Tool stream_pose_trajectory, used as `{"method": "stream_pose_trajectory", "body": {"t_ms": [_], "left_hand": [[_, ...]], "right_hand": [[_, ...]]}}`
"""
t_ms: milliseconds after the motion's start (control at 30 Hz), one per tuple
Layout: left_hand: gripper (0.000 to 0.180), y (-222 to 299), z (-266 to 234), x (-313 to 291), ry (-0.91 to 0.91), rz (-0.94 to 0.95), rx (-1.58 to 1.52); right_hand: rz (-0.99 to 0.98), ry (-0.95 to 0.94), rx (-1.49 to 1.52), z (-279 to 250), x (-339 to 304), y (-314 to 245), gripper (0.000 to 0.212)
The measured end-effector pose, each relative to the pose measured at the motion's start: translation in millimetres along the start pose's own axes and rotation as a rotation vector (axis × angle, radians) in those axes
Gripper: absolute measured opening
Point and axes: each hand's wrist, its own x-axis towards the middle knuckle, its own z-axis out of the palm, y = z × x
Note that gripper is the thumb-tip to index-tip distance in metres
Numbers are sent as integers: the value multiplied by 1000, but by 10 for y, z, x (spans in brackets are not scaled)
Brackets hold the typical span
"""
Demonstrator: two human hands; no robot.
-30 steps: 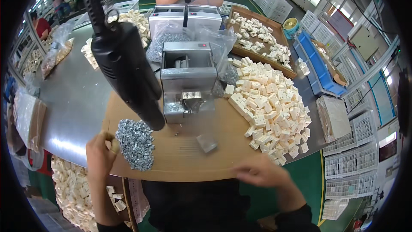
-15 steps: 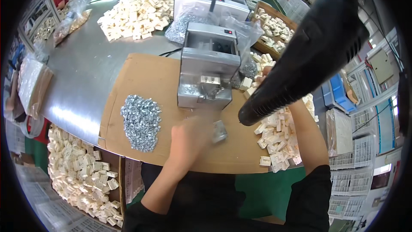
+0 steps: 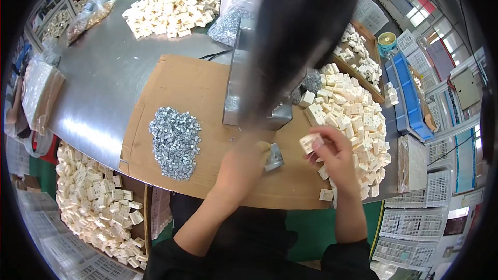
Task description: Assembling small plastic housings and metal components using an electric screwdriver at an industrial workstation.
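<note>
My right hand (image 3: 337, 156) pinches a cream plastic block (image 3: 309, 143) between thumb and fingers, just left of a big heap of similar blocks (image 3: 350, 109). My left hand (image 3: 239, 170) reaches over the cardboard sheet (image 3: 184, 80), smeared by motion. Its fingertips are beside a small metal fixture (image 3: 274, 157), and I cannot make out whether they hold anything. Left of that hand lies a pile of small grey metal parts (image 3: 175, 142). A silver box-shaped machine (image 3: 232, 98) stands beyond my hands, partly hidden by a large blurred black object (image 3: 290, 36).
More cream blocks form a heap (image 3: 174, 8) at the far left and fill a box (image 3: 96, 207) below the table's left edge. A bag of metal parts (image 3: 228, 26) leans by the machines. A wooden tray (image 3: 381, 91) and blue crate (image 3: 410, 93) stand at right.
My right hand has come back from the far side of the block heap, now holding a cream block. My left hand has shifted slightly right. The black object has swung left across the view.
</note>
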Motion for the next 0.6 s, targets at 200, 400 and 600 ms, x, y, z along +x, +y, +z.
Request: {"method": "stream_pose_trajectory", "body": {"t_ms": [200,400,600], "left_hand": [[11,-5,4,22,-23,8,-47],[12,31,-20,10,15,-79,-19],[12,-25,-25,35,-17,-30,-36]], "right_hand": [[-9,97,189,393,-76,310,18],[-202,224,-330,565,-62,411,22],[-264,262,-473,589,-111,368,26]]}}
